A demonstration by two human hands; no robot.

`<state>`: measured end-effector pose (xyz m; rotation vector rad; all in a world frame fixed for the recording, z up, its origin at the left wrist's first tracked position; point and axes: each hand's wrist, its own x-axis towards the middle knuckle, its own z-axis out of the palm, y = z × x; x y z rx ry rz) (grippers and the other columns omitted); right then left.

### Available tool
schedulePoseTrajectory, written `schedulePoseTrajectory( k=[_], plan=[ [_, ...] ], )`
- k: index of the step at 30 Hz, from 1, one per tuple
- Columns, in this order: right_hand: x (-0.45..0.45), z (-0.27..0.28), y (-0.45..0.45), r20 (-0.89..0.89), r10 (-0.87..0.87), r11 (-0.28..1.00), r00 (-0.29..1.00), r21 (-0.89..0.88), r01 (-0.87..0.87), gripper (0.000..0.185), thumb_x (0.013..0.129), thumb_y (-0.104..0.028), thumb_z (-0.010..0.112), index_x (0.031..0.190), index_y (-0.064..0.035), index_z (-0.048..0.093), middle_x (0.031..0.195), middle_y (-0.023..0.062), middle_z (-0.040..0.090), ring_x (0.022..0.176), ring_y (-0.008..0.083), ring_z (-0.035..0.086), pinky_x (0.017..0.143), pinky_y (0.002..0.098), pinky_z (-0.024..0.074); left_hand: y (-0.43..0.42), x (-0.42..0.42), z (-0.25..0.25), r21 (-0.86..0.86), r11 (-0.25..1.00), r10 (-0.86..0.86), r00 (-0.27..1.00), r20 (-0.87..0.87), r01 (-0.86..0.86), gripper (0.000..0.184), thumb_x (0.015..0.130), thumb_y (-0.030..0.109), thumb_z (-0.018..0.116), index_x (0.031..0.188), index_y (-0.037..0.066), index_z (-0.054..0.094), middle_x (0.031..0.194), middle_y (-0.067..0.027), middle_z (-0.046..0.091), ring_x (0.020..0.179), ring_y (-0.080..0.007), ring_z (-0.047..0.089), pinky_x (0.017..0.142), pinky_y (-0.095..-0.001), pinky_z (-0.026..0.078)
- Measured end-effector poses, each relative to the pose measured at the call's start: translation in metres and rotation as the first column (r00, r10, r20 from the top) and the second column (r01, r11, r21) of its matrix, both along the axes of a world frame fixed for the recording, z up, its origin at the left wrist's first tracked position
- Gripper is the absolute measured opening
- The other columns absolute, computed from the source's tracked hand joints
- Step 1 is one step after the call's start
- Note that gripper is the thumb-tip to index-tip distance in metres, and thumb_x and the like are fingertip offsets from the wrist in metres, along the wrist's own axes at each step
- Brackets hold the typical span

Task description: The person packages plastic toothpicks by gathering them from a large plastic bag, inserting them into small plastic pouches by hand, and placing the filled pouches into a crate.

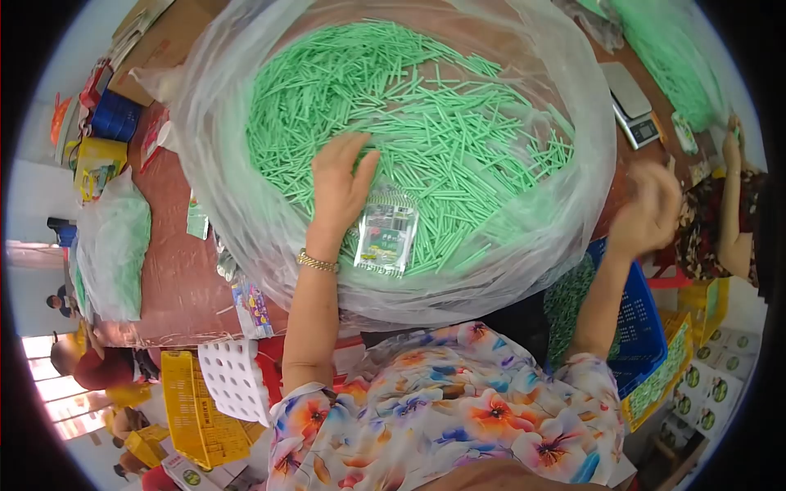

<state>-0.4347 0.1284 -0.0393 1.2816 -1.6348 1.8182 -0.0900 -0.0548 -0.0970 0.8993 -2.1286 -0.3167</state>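
A large clear plastic bag [209, 155] lies spread open on the table with a heap of thin light-green sticks [327, 90] in it. My left hand [337, 180], with a gold band at the wrist, is over the near side of the heap. Its thumb stands apart from the fingers, and I see nothing held in it. Just right of that hand, a silver printed packet [386, 237] rests on the sticks and the bag's near edge. Beyond the bag's right side is my right hand [651, 209], smeared by motion; whether it holds anything cannot be made out.
A digital scale [634, 110] sits at the back right, near another bag of green sticks [667, 57]. Another person's hand [731, 143] is at the far right. Below my right arm is a blue crate [634, 344]. A filled bag [119, 254] and yellow crate [192, 409] are left.
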Motion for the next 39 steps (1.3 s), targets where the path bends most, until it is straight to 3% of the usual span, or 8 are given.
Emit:
schedulePoseTrajectory(
  k=[3,5,8,10,18,21,30,39],
  plan=[
    [0.058,0.03,-0.089,-0.148,0.523,0.797,0.839,0.433,-0.421,0.019,0.083,-0.002,0.065,0.102,-0.004,0.067,0.102,0.0098,0.065,0.095,0.0236,0.062,0.084,0.0332,0.0489,0.001,-0.001,0.002,-0.058,0.998,0.009,0.999,-0.049,-0.012,0.025,0.088,0.017,0.065,0.105,-0.002,0.066,0.103,-0.0192,0.067,0.096,-0.0385,0.062,0.082,-0.0446,0.049],
    [0.083,0.014,-0.165,-0.476,0.562,0.808,0.676,0.492,-0.325,0.024,0.083,-0.02,0.068,0.101,-0.004,0.064,0.099,0.0124,0.061,0.098,0.0316,0.059,0.083,0.0423,0.0472,0.002,0.001,0.0,-0.031,1.0,0.0,0.993,-0.116,-0.003,0.024,0.088,0.017,0.066,0.104,-0.002,0.066,0.102,-0.0192,0.067,0.094,-0.0382,0.063,0.083,-0.0446,0.049],
    [0.09,-0.022,-0.259,-0.518,0.505,0.781,0.69,0.614,-0.111,0.034,0.082,-0.026,0.071,0.106,-0.0041,0.063,0.106,0.0143,0.058,0.103,0.0326,0.057,0.085,0.0441,0.0461,0.005,0.0,-0.001,-0.061,0.997,0.041,0.994,-0.105,-0.047,0.025,0.087,0.018,0.068,0.102,-0.002,0.067,0.103,-0.0186,0.067,0.096,-0.0372,0.062,0.084,-0.0443,0.048],
    [0.096,-0.023,-0.293,-0.573,0.429,0.655,0.698,0.73,0.196,0.055,0.083,-0.033,0.069,0.128,-0.0042,0.055,0.13,0.0158,0.051,0.122,0.0341,0.048,0.097,0.0473,0.041,0.004,0.001,-0.006,-0.08,0.996,0.026,0.995,-0.098,-0.034,0.025,0.086,0.02,0.069,0.1,0.0,0.067,0.103,-0.0166,0.067,0.097,-0.035,0.062,0.085,-0.0434,0.046],
    [0.087,-0.037,-0.342,-0.639,0.531,0.686,0.557,0.71,0.16,0.059,0.085,-0.036,0.066,0.133,-0.0046,0.052,0.146,0.017,0.041,0.137,0.0333,0.036,0.109,0.047,0.0319,0.013,-0.004,0.002,-0.071,0.996,0.053,0.996,-0.071,-0.058,0.025,0.083,0.02,0.072,0.098,0.0,0.068,0.106,-0.0161,0.064,0.099,-0.035,0.06,0.086,-0.0436,0.044],
    [0.089,-0.04,-0.348,-0.631,0.541,0.718,0.556,0.691,0.085,0.046,0.082,-0.029,0.064,0.119,-0.0014,0.06,0.143,0.0168,0.043,0.135,0.0321,0.037,0.106,0.0465,0.0343,0.015,-0.005,0.004,-0.062,0.996,0.058,0.996,-0.064,-0.062,0.026,0.083,0.021,0.072,0.098,0.0,0.068,0.107,-0.0161,0.064,0.1,-0.035,0.059,0.086,-0.0437,0.044],
    [0.107,-0.07,-0.362,-0.619,0.398,0.826,0.677,0.562,0.029,0.032,0.078,-0.017,0.059,0.102,0.0033,0.062,0.113,0.0186,0.057,0.114,0.0338,0.052,0.097,0.0447,0.0408,0.015,-0.005,0.003,-0.048,0.997,0.053,0.997,-0.058,-0.056,0.025,0.083,0.021,0.073,0.096,0.0,0.069,0.107,-0.0162,0.064,0.101,-0.0347,0.059,0.087,-0.0434,0.044],
    [0.096,-0.044,-0.327,-0.75,0.295,0.888,0.592,0.444,0.119,0.014,0.083,-0.007,0.05,0.09,0.0001,0.06,0.096,0.0167,0.062,0.095,0.0339,0.06,0.087,0.0454,0.0434,0.012,-0.001,0.0,-0.039,0.998,0.053,0.994,-0.091,-0.057,0.026,0.083,0.022,0.072,0.099,0.001,0.068,0.109,-0.0142,0.063,0.107,-0.0325,0.057,0.091,-0.0432,0.041]
  ],
)
